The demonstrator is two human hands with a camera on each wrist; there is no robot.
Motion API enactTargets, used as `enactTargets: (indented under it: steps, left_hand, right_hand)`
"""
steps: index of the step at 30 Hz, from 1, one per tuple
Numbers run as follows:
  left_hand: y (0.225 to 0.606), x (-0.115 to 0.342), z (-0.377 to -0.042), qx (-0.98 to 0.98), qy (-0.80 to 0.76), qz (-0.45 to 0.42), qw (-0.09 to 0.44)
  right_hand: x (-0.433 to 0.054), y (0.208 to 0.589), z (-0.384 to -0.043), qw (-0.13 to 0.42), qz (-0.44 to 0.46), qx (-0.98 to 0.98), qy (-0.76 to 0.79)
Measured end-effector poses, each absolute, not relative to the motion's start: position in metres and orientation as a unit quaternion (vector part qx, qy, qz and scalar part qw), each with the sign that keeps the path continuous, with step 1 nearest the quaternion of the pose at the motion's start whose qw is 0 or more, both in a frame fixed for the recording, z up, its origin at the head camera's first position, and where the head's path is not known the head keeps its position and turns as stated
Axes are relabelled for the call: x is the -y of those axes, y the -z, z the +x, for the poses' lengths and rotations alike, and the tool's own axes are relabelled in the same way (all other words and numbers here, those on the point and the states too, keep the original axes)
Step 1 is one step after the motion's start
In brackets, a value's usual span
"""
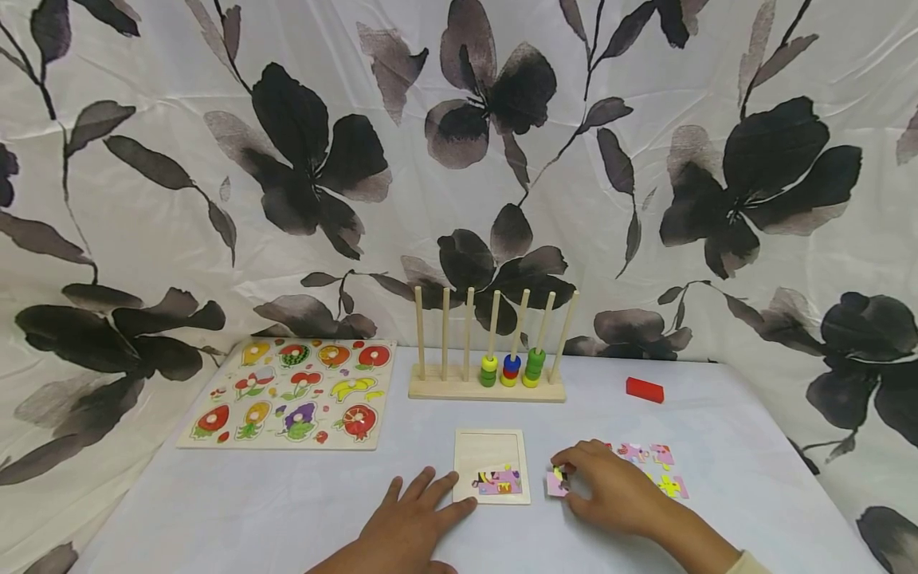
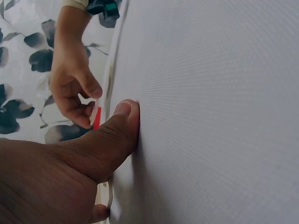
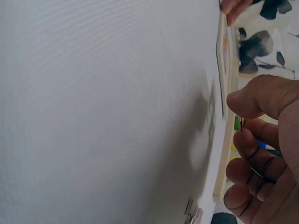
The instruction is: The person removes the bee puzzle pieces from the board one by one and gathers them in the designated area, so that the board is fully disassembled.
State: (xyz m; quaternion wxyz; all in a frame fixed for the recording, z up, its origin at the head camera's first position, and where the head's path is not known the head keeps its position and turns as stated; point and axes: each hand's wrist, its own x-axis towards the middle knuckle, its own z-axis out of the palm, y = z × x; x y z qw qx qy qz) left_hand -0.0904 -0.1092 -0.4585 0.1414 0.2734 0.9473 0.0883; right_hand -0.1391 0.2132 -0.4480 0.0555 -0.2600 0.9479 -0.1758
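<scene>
My right hand (image 1: 613, 490) pinches a small pink jigsaw piece (image 1: 555, 483) between thumb and fingers, just right of a wooden puzzle tray (image 1: 476, 448). In the right wrist view, the thumb and fingertips of that hand (image 3: 266, 158) nearly hide the piece. Inside the tray, along its bottom, lie joined pink and yellow jigsaw pieces (image 1: 500, 482). Spread on the table, my left hand (image 1: 409, 518) has its fingertips at the tray's left edge. The left wrist view shows its thumb (image 2: 119, 123) extended against the white cloth. More loose jigsaw pieces (image 1: 670, 485) lie beyond my right hand, partly covered by it.
A fruit puzzle board (image 1: 276, 402) lies at the back left. Behind the tray stands a wooden peg rack (image 1: 448, 389) with coloured rings (image 1: 511, 368) on some pegs. A red block (image 1: 645, 390) sits at the back right. Floral cloth (image 1: 488, 183) hangs behind the table.
</scene>
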Motion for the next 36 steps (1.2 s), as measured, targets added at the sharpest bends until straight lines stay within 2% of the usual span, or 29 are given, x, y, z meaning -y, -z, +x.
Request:
enactTargets:
  steps: [14,36]
  left_hand:
    - [0.456,0.108,-0.091,-0.947,-0.094,0.266,0.155]
    - [0.458,0.111,-0.090,-0.946,-0.084,0.279,0.142]
  right_hand:
    - [-0.231,0.450,-0.135,0.028,-0.260,-0.947,0.185]
    - [-0.262,0.454,-0.120,-0.025,-0.264,-0.945,0.190]
